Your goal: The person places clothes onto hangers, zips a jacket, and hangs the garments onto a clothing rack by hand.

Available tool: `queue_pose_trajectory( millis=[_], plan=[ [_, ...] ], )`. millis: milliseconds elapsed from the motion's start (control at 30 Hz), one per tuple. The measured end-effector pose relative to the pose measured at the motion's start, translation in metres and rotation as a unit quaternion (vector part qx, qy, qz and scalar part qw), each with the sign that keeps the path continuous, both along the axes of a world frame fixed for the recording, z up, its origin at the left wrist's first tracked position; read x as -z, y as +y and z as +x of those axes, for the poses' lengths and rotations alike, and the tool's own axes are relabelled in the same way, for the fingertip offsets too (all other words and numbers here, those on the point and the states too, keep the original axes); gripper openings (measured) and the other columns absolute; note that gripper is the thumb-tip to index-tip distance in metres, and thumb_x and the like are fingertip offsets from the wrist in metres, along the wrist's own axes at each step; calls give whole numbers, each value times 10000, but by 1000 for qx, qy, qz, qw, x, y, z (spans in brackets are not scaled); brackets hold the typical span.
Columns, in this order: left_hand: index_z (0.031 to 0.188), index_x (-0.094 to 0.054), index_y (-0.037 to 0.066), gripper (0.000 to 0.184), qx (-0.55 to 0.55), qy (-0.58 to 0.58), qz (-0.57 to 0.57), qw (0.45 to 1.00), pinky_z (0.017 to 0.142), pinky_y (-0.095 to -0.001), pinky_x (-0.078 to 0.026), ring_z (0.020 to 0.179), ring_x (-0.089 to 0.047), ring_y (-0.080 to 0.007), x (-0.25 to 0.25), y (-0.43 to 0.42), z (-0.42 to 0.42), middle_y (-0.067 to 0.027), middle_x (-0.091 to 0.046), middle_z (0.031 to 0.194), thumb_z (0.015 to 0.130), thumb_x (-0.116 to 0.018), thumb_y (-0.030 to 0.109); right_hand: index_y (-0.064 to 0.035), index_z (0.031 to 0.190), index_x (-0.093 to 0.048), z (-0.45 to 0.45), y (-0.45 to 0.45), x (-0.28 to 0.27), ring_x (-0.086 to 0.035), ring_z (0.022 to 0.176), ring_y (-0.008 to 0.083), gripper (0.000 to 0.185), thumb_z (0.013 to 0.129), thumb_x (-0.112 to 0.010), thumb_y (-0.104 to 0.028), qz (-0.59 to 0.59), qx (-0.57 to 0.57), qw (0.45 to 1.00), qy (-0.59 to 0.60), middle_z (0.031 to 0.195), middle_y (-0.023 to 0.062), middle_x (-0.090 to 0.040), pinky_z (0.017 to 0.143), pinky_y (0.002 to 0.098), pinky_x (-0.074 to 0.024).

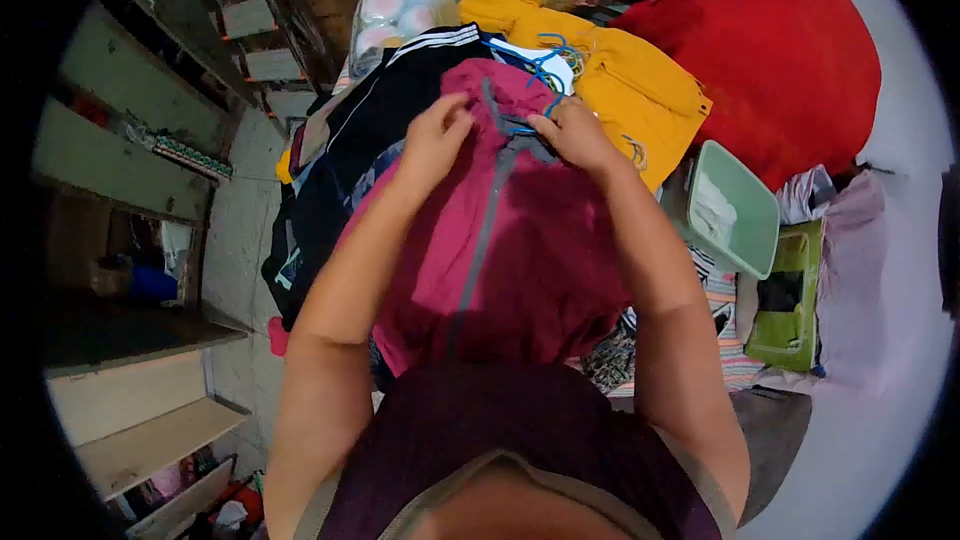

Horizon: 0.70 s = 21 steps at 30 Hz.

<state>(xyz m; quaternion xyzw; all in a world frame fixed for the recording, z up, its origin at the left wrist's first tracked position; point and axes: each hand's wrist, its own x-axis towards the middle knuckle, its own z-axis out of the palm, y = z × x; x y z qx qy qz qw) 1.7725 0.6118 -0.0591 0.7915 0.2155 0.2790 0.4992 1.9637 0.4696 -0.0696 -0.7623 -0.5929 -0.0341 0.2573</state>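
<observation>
A magenta jacket (540, 240) with a grey zip down its front lies spread before me, its hood at the far end. Inside its neck opening sits a blue hanger (517, 128), partly hidden by the cloth. My left hand (437, 140) is at the left side of the hood, its fingers curled in against the magenta fabric. On the other side, my right hand (578, 135) pinches the jacket's collar edge close to the blue hanger. More blue hangers (552, 65) lie just beyond the hood.
Black clothes (400, 90) with white stripes lie to the left. Yellow garments (640, 90) and a big red bundle (770, 50) are at upper right. A pale green basin (735, 210) and a lime green bin (788, 310) stand right. Wooden shelving (140, 360) is on the left.
</observation>
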Motion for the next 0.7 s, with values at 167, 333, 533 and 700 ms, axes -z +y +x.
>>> queue_pose_trajectory(
  millis=[167, 333, 533, 700],
  plan=[
    [1126, -533, 61, 372, 162, 127, 221, 953, 749, -357, -456, 888, -567, -293, 78, -69, -67, -122, -573, 994, 772, -603, 153, 24, 589, -544, 7, 19, -18, -503, 526, 318, 509, 808, -550, -436, -167, -39, 973, 156, 563, 197, -507, 537, 404, -412],
    [1103, -521, 79, 392, 199, 191, 343, 898, 773, -374, -432, 960, -501, -309, 87, -121, -87, -126, -524, 975, 724, -597, 140, 13, 636, -579, 11, 49, -20, -503, 528, 201, 495, 819, -536, -444, -120, -31, 952, 280, 546, 159, -477, 529, 359, -407],
    [1068, -536, 78, 308, 255, 209, 295, 897, 765, -381, -433, 894, -510, -322, 127, -108, -77, -145, -505, 911, 763, -492, 82, 3, 786, -595, -15, 81, 3, -551, 752, 370, 382, 796, -573, -379, -11, 52, 994, 94, 812, 181, -589, 650, 435, -430],
    [1025, -548, 57, 272, 298, 255, 406, 826, 778, -372, -432, 927, -516, -296, 140, -111, -81, -113, -526, 937, 766, -470, 79, -31, 834, -575, -65, 50, 2, -527, 803, 355, 274, 762, -618, -292, 121, 66, 990, -8, 841, 160, -538, 682, 431, -428]
  ],
)
